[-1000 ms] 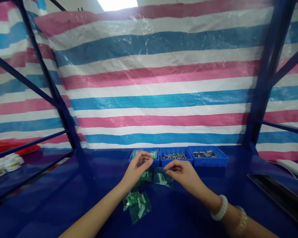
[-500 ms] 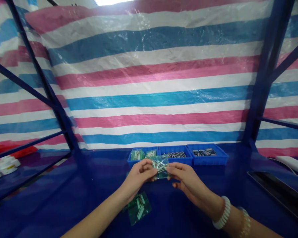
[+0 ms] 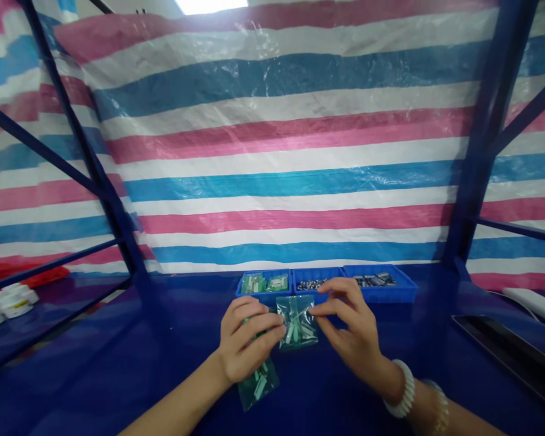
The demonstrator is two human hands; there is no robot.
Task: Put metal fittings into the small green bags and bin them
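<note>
A small clear plastic bag [image 3: 298, 324] with pale strip-like pieces and metal pieces inside is between my two hands, low over the blue table. My left hand [image 3: 252, 339] has its fingers closed at the bag's left edge; its thumb is hidden. At the right edge, my right hand [image 3: 349, 321] pinches the bag between thumb and index finger, its other fingers raised apart. Below my left hand lies a second plastic bag [image 3: 260, 384] of similar pieces, partly covered by that hand.
Behind my hands stand a blue bin with filled bags [image 3: 241, 292], a bin of small metal parts [image 3: 300, 274] and a bin of dark metal pieces [image 3: 402, 295]. A dark flat device [image 3: 504, 351] lies at right. White containers [image 3: 16, 301] are at left, beyond the blue frame [image 3: 113, 218].
The bag has come down and slightly right, and shows flatter. My left hand has turned palm down, while the fingers of my right hand have lifted and spread.
</note>
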